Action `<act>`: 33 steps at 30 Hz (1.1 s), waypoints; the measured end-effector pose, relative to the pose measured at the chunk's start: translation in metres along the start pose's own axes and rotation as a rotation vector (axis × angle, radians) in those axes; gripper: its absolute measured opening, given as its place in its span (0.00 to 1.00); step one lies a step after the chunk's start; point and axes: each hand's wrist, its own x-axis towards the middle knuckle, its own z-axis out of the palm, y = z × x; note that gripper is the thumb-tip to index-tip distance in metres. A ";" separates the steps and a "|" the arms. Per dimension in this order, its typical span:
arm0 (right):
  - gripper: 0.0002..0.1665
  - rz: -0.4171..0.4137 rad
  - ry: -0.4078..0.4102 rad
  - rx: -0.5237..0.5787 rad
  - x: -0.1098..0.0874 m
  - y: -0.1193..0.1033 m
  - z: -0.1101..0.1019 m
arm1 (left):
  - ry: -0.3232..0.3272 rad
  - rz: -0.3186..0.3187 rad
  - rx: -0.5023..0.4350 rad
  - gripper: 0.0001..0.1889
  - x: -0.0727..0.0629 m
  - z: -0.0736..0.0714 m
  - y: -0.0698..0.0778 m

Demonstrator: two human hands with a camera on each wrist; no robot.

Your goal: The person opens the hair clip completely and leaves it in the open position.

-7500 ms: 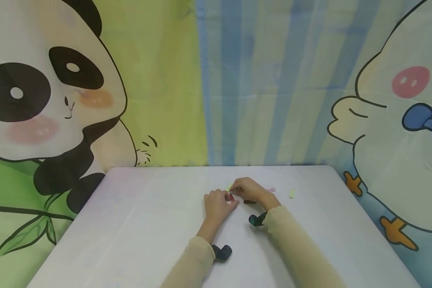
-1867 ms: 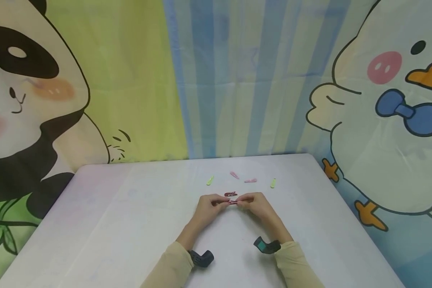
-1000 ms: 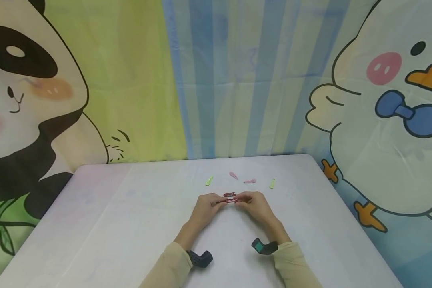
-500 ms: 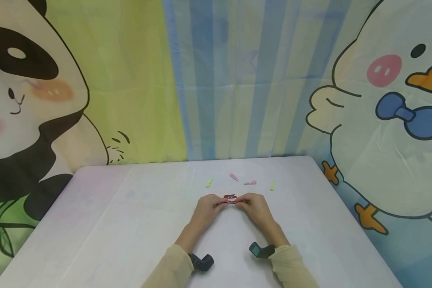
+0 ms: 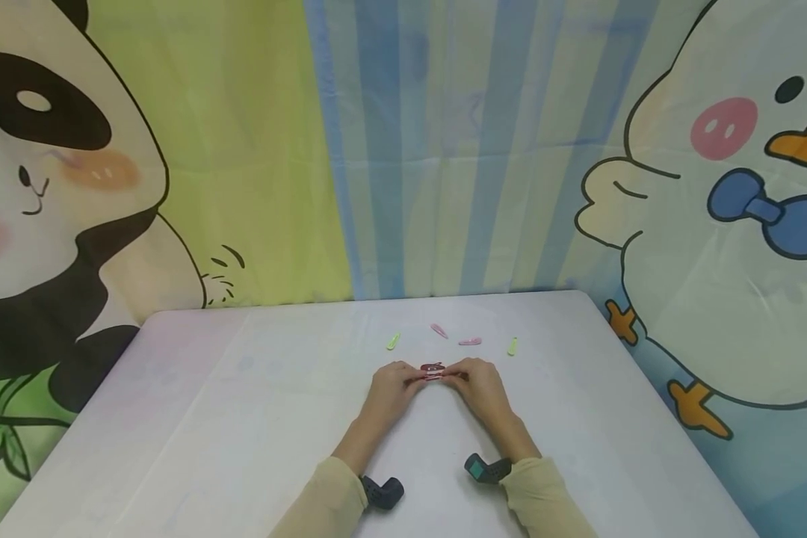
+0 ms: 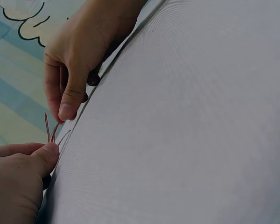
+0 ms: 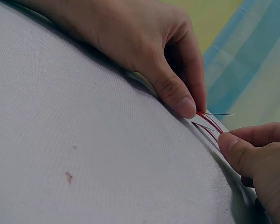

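Note:
Both hands meet over the white table. Between their fingertips is a slim red snap hair clip (image 5: 433,377). My left hand (image 5: 388,390) pinches its left end between thumb and forefinger; my right hand (image 5: 480,385) pinches the right end the same way. In the left wrist view, thin red prongs of the held clip (image 6: 53,133) stand apart. The right wrist view shows the held clip (image 7: 212,123) as red strips with a thin dark prong, partly covered by fingertips. Just behind the fingers lies another dark red hair clip (image 5: 433,367) on the table.
Farther back on the white table (image 5: 242,418) lie a green clip (image 5: 393,341), two pink ones, a slanted pink clip (image 5: 439,330) and a flat pink clip (image 5: 470,341), and a green clip (image 5: 512,346) at the right. A printed curtain (image 5: 444,149) hangs behind the table.
Earlier the right hand was reaching at a green clip while the left held a red one. Since about two seconds ago both hands pinch the red clip, with only slight shifts.

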 end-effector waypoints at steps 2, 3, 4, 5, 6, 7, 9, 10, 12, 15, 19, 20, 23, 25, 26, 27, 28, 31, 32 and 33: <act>0.05 0.004 0.002 0.006 0.001 0.000 -0.001 | -0.004 -0.015 -0.006 0.07 0.001 0.001 0.000; 0.05 0.006 0.003 0.008 0.001 0.000 -0.001 | -0.010 -0.028 -0.013 0.07 0.002 0.002 0.001; 0.04 0.010 0.003 0.011 0.002 0.001 -0.001 | -0.016 -0.038 -0.020 0.07 0.002 0.002 0.001; 0.04 0.013 0.003 0.011 0.002 0.001 -0.001 | -0.027 -0.052 -0.025 0.07 0.003 0.003 0.000; 0.04 0.016 0.004 0.010 0.003 0.001 -0.001 | -0.039 -0.067 -0.033 0.07 0.004 0.004 0.000; 0.04 0.020 0.006 0.008 0.003 0.001 -0.001 | -0.052 -0.082 -0.041 0.07 0.005 0.005 0.000; 0.04 0.026 0.009 0.008 0.004 0.001 -0.002 | -0.077 -0.107 -0.049 0.07 0.007 0.006 -0.002; 0.04 0.027 0.010 0.007 0.004 0.001 -0.001 | -0.087 -0.122 -0.057 0.07 0.008 0.007 -0.002; 0.04 0.030 0.009 0.008 0.005 0.002 -0.001 | -0.099 -0.146 -0.070 0.07 0.009 0.007 -0.004; 0.04 0.034 0.004 0.007 0.005 0.002 0.001 | -0.110 -0.176 -0.086 0.07 0.011 0.006 -0.004; 0.03 0.051 -0.005 -0.001 0.007 0.002 0.003 | -0.132 -0.202 -0.087 0.06 0.013 0.002 -0.003; 0.03 0.055 -0.007 -0.001 0.007 0.001 0.003 | -0.135 -0.204 -0.083 0.06 0.014 0.002 -0.003; 0.04 0.064 -0.013 0.001 0.008 0.000 0.004 | -0.143 -0.217 -0.075 0.06 0.015 0.000 -0.002; 0.04 0.067 -0.016 -0.002 0.009 0.000 0.003 | -0.153 -0.229 -0.076 0.06 0.016 -0.001 -0.002; 0.04 0.067 -0.016 -0.003 0.009 0.001 0.003 | -0.158 -0.233 -0.081 0.06 0.016 -0.001 -0.003; 0.03 0.066 -0.016 -0.004 0.009 0.001 0.003 | -0.165 -0.242 -0.086 0.07 0.017 -0.001 -0.003; 0.03 0.065 -0.017 -0.003 0.009 0.002 0.003 | -0.171 -0.250 -0.092 0.07 0.017 -0.001 -0.003; 0.03 0.058 -0.019 -0.003 0.010 0.004 0.003 | -0.179 -0.263 -0.108 0.07 0.017 0.000 -0.003; 0.03 0.054 -0.018 -0.004 0.010 0.005 0.003 | -0.178 -0.265 -0.112 0.07 0.016 0.000 -0.003; 0.03 0.054 -0.020 -0.004 0.010 0.005 0.003 | -0.178 -0.266 -0.114 0.07 0.016 0.001 -0.003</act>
